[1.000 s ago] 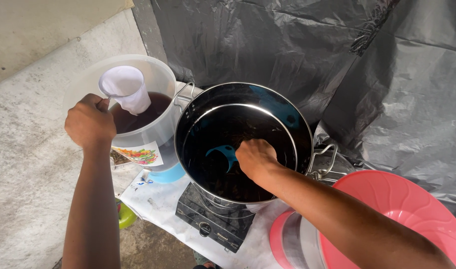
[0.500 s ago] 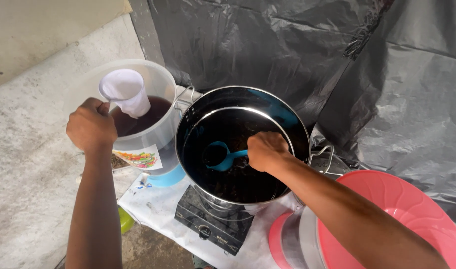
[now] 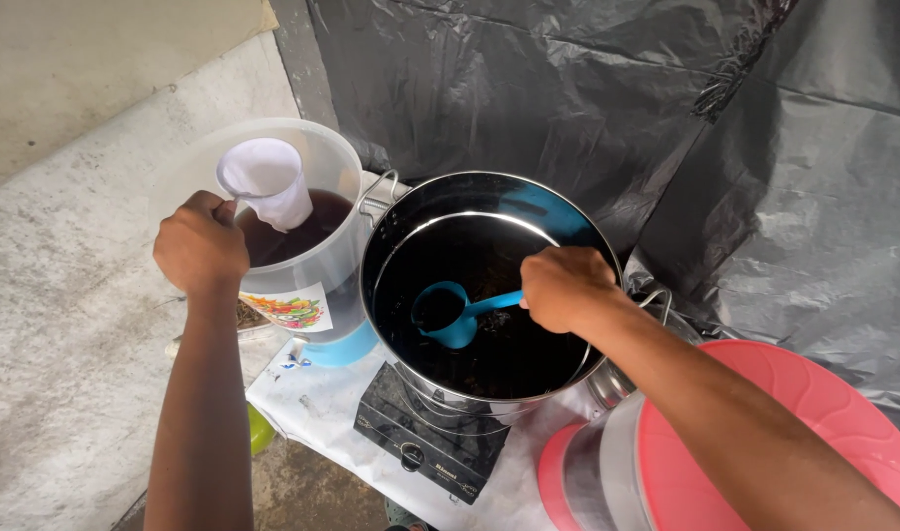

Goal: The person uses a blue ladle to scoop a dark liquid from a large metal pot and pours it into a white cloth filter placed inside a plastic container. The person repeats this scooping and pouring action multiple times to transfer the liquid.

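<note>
Right grip closed on blue ladle mid-pot; left grip clasps strainer at pitcher rim.

Two bare arms reach into view from the lower edge. The left hand and right hand wear no gloves, rings or bracelets that can be seen. No sleeve shows on either forearm; both are uncovered from the wrist down to the edge of the view. No watch or band sits on either wrist. The rest of the body is out of sight.
</note>
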